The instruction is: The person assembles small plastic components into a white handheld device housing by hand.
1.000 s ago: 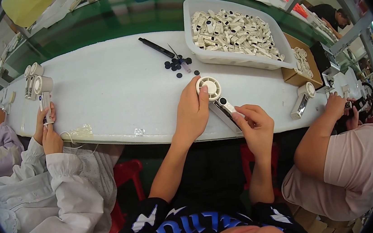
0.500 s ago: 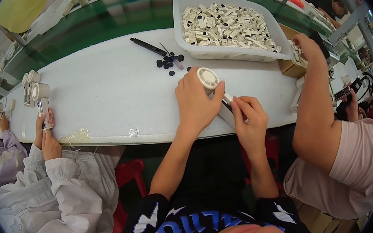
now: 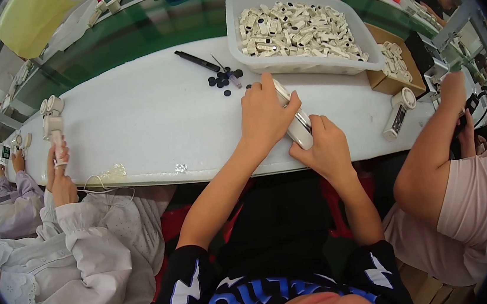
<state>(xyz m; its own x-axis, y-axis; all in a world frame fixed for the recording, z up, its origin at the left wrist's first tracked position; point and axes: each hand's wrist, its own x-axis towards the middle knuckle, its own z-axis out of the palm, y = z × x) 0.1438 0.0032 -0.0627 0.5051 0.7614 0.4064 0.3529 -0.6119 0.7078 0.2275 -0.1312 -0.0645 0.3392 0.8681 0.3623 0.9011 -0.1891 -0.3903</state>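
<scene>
Above the near edge of the white work surface, a cream handheld fan (image 3: pixel 299 133) slants between my two hands. My left hand (image 3: pixel 266 114) is closed round its upper part, and its fingers cover most of the fan head. At the handle's lower end my right hand (image 3: pixel 329 146) grips it, thumb underneath and fingers at the side. A dark slot shows along the handle. Just beyond my left hand lie several small black discs (image 3: pixel 223 80), with a thin screwdriver (image 3: pixel 236 80) among them and a black utility knife (image 3: pixel 197 60) behind.
A translucent bin (image 3: pixel 312 69) full of small cream parts stands at the back, beside a cardboard box (image 3: pixel 380 81) of white parts. Another fan (image 3: pixel 398 115) lies at the right. On the left, a co-worker's hands (image 3: pixel 61 177) hold a fan near standing ones (image 3: pixel 51 105).
The fan has turned from facing up to edge-on. My right hand has gone from a pinch at a small white piece to gripping the handle. The right co-worker's hand has left the cardboard box.
</scene>
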